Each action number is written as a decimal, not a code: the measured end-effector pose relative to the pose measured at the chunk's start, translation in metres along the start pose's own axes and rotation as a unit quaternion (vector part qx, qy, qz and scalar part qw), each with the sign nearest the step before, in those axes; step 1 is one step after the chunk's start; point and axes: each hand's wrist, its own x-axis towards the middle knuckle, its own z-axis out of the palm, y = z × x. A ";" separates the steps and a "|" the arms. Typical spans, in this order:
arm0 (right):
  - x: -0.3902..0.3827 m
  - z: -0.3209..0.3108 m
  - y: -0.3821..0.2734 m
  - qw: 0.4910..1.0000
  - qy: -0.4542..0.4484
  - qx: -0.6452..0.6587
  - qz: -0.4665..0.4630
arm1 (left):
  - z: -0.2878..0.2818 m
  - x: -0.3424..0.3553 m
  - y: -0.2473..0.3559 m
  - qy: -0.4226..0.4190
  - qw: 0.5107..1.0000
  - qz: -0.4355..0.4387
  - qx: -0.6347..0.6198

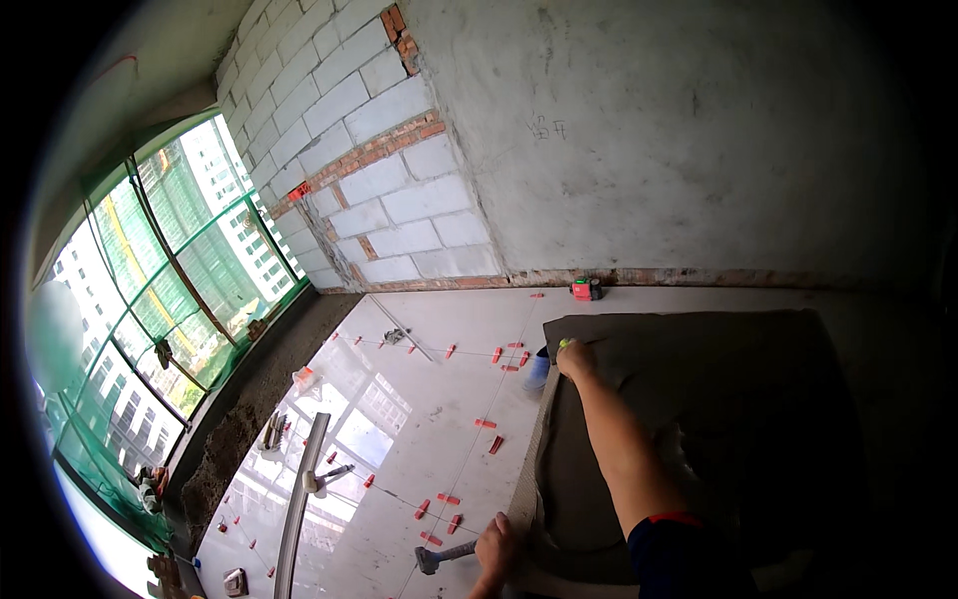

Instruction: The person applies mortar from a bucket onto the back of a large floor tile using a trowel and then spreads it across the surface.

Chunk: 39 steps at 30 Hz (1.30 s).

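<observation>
My right arm reaches across a large rectangular bed of dark grey mortar (718, 399). At its far left corner my right hand (576, 363) is closed on a small yellow-green thing (565, 343), mostly hidden by the fingers. Just left of that hand is a blue, rounded object (538, 371), partly covered. Lower down, near the mortar's left edge, my left hand (494, 549) has its fingers curled round the handle end of a mallet (429, 560) with a dark head. A pale strip (527, 484) runs along the mortar between the two hands.
Glossy pale tiles (419, 409) cover the floor at left, with several red levelling wedges (486, 423) along the joints. A long metal straightedge (300, 509) lies there. A red-and-black laser level (587, 290) stands by the grey wall (679, 150). Netted windows (190, 260) are at far left.
</observation>
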 end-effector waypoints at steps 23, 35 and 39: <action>-0.110 -0.130 0.018 0.965 -0.236 0.113 0.019 | 0.004 -0.004 0.022 0.017 0.999 0.007 0.050; -0.228 -0.071 -0.062 0.876 -0.429 0.207 -0.073 | -0.054 0.002 0.032 0.032 0.962 -0.234 -0.138; -0.250 -0.150 -0.040 0.900 -0.383 0.205 -0.043 | -0.119 0.031 0.082 0.080 0.921 -0.291 -0.244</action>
